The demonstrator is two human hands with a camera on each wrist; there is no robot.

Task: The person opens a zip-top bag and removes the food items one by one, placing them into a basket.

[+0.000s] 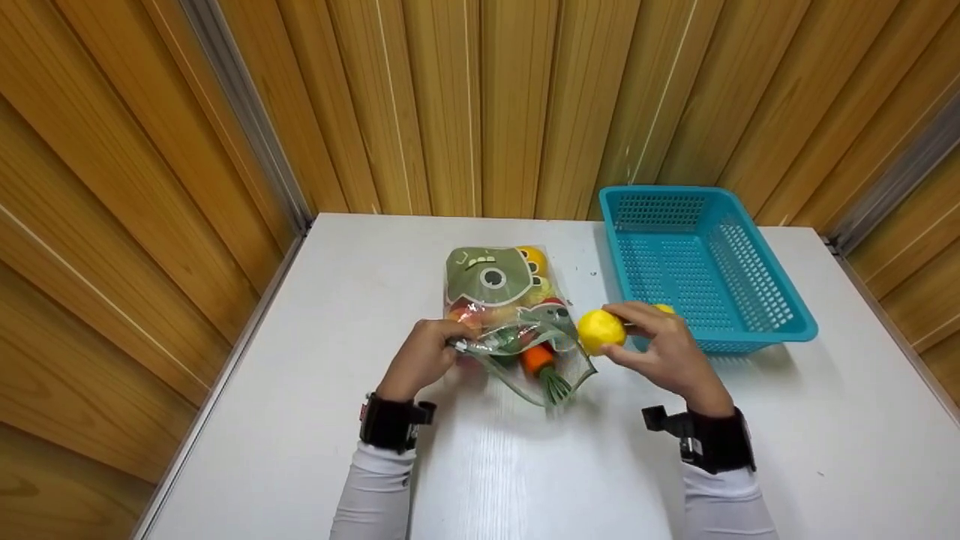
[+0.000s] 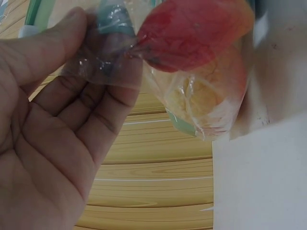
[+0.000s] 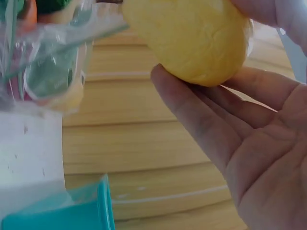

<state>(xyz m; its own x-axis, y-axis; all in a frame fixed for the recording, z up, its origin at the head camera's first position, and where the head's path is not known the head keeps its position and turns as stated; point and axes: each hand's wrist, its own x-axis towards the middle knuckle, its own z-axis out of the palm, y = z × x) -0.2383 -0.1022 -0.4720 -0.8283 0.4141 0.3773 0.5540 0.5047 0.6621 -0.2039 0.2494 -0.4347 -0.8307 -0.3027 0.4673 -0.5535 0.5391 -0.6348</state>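
My left hand [image 1: 429,356] pinches the zip edge of a clear plastic bag [image 1: 577,371] printed with cartoon monsters. The bag lies on the table, its mouth spread toward me. Inside, a carrot [image 1: 537,360] with a green leafy top sits near the mouth. The left wrist view shows a red fruit [image 2: 192,33] and a red-and-yellow fruit [image 2: 196,96] through the plastic. Just right of the bag's mouth, my right hand [image 1: 664,352] holds a yellow lemon [image 1: 600,331] between thumb and fingers. Its tapered end points to the bag in the right wrist view.
A turquoise perforated basket [image 1: 776,277] stands at the back right of the white table [image 1: 360,285]. Something yellow [image 1: 664,308] shows behind my right hand at the basket's near side. Wood-patterned walls [image 1: 517,112] rise behind and at both sides.
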